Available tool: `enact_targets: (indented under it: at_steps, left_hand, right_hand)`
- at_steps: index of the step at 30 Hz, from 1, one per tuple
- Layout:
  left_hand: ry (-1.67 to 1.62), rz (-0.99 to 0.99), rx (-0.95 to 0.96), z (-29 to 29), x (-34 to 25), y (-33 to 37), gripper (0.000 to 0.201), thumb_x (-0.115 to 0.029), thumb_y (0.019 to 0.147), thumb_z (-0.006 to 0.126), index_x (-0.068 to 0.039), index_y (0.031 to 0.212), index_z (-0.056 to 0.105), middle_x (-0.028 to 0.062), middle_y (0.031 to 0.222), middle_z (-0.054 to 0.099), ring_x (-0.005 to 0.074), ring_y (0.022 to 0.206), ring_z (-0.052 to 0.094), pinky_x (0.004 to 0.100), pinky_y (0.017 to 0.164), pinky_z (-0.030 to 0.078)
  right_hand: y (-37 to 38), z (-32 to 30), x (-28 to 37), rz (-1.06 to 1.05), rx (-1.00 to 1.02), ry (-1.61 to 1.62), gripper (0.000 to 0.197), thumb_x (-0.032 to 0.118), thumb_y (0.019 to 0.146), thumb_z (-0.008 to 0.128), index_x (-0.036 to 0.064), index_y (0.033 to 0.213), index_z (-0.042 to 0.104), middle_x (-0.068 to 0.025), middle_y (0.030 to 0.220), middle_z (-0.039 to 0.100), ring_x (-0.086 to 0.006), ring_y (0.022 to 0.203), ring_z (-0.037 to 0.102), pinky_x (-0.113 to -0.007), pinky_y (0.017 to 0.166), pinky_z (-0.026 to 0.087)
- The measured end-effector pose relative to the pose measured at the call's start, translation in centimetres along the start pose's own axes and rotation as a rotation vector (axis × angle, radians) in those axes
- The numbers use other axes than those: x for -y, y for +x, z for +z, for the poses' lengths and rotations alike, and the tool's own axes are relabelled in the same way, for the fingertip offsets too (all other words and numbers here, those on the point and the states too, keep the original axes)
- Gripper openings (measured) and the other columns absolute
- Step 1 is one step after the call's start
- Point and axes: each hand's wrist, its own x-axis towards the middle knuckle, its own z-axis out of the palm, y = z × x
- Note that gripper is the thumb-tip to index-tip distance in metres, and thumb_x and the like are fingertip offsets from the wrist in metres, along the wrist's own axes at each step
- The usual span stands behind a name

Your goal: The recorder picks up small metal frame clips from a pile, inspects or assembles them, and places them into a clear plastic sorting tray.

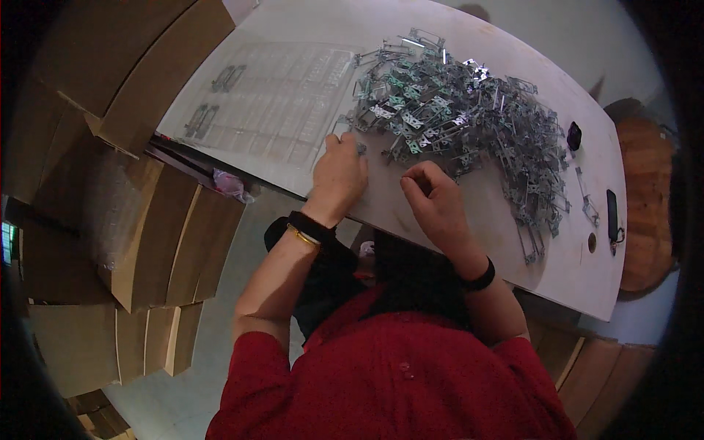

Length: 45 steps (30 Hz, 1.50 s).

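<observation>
In the middle, the left hand (341,170) by the tray (275,103) and right hand (434,196) below the metal pile (447,117) curl, grips unclear.

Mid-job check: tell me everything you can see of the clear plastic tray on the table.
The tray is see-through, looks like thin moulded plastic, and has ridged sections in rows. It lies flat on the pale table, left of the heaped metal parts. Two small groups of similar metal pieces sit toward its left side; most of the rest looks unfilled. The left hand is at its near right corner; whether it touches the tray is unclear.
</observation>
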Motion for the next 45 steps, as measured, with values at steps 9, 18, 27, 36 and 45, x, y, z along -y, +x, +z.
enact_targets:
  at_steps: [9, 18, 27, 36, 45]
  left_hand:
    - [0.034, -0.025, 0.15, 1.3, 0.8, 1.5, 0.027, -0.019, 0.096, 0.062, -0.002, 0.116, 0.057, 0.0259, 0.094, 0.071, 0.0468, 0.092, 0.068, 0.057, 0.079, 0.052]
    - [-0.25, 0.012, -0.024, -0.8, 0.3, 0.0, 0.022, -0.018, 0.097, 0.066, 0.0, 0.107, 0.059, 0.0203, 0.085, 0.07, 0.0354, 0.078, 0.072, 0.0451, 0.069, 0.055]
    - [-1.144, -0.492, -0.064, -4.8, 2.4, -7.3, 0.021, -0.012, 0.105, 0.06, 0.005, 0.109, 0.049, 0.0205, 0.099, 0.068, 0.0244, 0.078, 0.073, 0.0338, 0.069, 0.061]
    - [-1.237, -0.613, -0.206, -3.4, 3.2, -12.4, 0.02, -0.012, 0.106, 0.059, 0.003, 0.108, 0.047, 0.0236, 0.108, 0.069, 0.028, 0.09, 0.076, 0.0352, 0.078, 0.064]
    - [-1.046, -0.647, -0.151, -3.6, 3.7, -13.5, 0.021, -0.017, 0.105, 0.063, 0.0, 0.103, 0.051, 0.0169, 0.095, 0.073, 0.021, 0.075, 0.075, 0.0304, 0.069, 0.062]
  right_hand:
    - [-0.3, 0.1, 0.0, -0.004, -0.007, 0.025, 0.014, 0.012, 0.096, 0.068, 0.0, 0.102, 0.066, -0.0124, 0.086, 0.07, -0.019, 0.076, 0.068, -0.034, 0.069, 0.053]
    - [-0.4, 0.4, -0.2, -0.007, -0.003, 0.009, 0.013, 0.013, 0.096, 0.068, 0.0003, 0.099, 0.066, -0.0129, 0.085, 0.07, -0.0187, 0.075, 0.068, -0.034, 0.068, 0.052]
    - [-0.5, 1.7, -0.4, -0.043, 0.032, -0.016, 0.012, 0.012, 0.094, 0.069, 0.001, 0.098, 0.067, -0.0139, 0.083, 0.068, -0.0234, 0.074, 0.067, -0.036, 0.069, 0.052]
    - [0.0, 4.1, -0.2, -0.24, 0.085, -0.208, 0.01, 0.013, 0.093, 0.07, 0.0054, 0.099, 0.066, -0.0157, 0.095, 0.066, -0.034, 0.077, 0.067, -0.042, 0.068, 0.053]
    - [-0.3, 5.7, 0.4, -0.294, 0.075, -0.411, 0.01, 0.015, 0.094, 0.068, 0.0068, 0.099, 0.066, -0.0191, 0.098, 0.066, -0.0426, 0.085, 0.068, -0.05, 0.069, 0.054]
